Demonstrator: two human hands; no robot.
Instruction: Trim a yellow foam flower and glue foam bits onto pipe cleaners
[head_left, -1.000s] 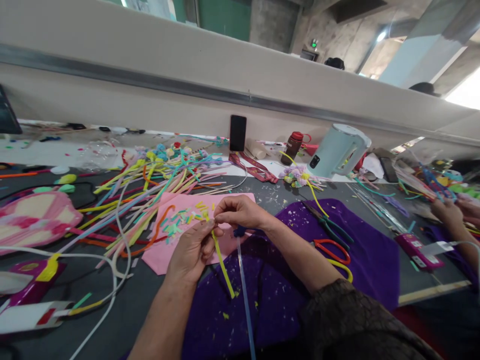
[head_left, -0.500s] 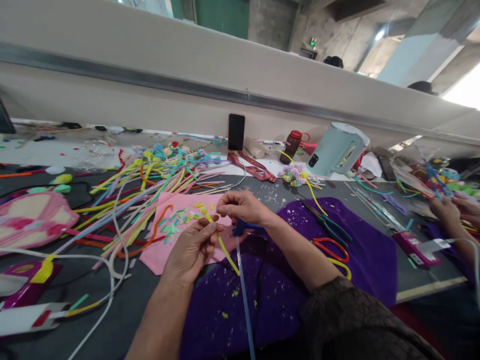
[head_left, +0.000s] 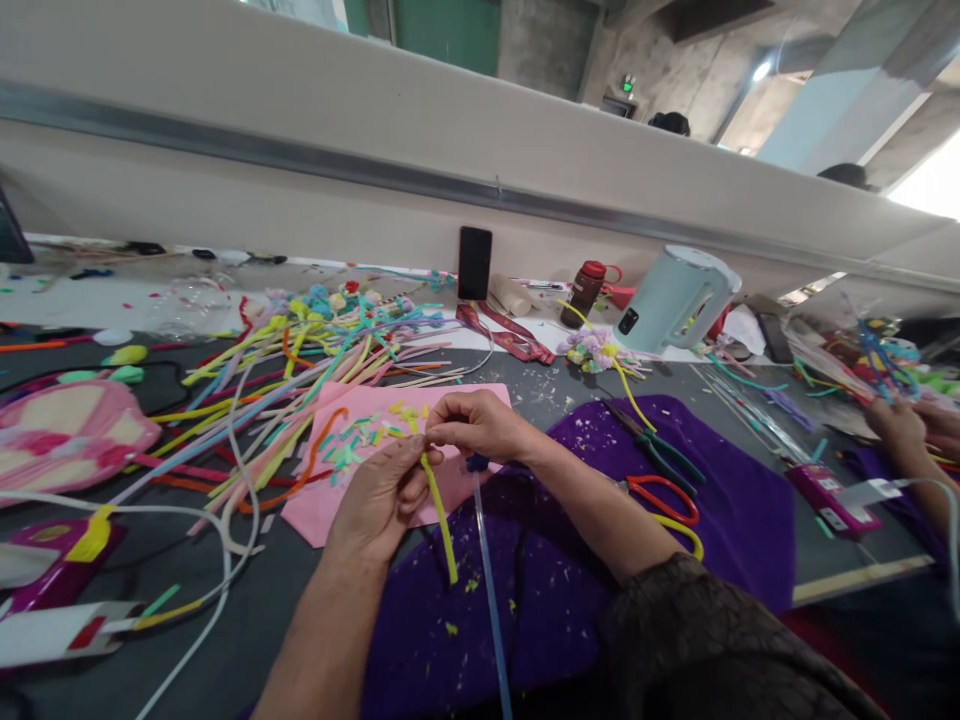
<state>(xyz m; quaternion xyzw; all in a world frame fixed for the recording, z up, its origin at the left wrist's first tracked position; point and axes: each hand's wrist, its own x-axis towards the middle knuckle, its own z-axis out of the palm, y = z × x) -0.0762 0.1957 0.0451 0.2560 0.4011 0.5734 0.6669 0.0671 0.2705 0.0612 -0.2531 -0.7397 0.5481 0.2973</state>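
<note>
Two hands meet above a pink felt sheet [head_left: 311,510], flat and soft-edged, strewn with tiny yellow, green and orange snippets. The left hand [head_left: 379,495] is curled, its thumb and fingers pinching the top of a fuzzy yellow stem [head_left: 441,515], thin and wiry, which hangs toward 6 o'clock over a purple cloth [head_left: 735,500] of velvety nap flecked with pale crumbs. The right hand [head_left: 476,425] is closed too, knuckles up, its fingertips nipping the same top end of the stem. A slim, see-through blue tube [head_left: 489,580] runs from under that hand toward 6 o'clock; whether the hand grips it I cannot tell.

At 10 o'clock from the hands, a loose heap of stems [head_left: 300,370] in many colours fans across the dark grey desk [head_left: 300,610]. At 3 o'clock lie red-handled scissors [head_left: 664,497] and green-handled pliers [head_left: 652,445]; at 1 o'clock stands a smooth, pale green kettle [head_left: 675,300].

Half a second ago the fingertips were apart and the stem slanted toward 5 o'clock; now they touch and it hangs nearly straight.
</note>
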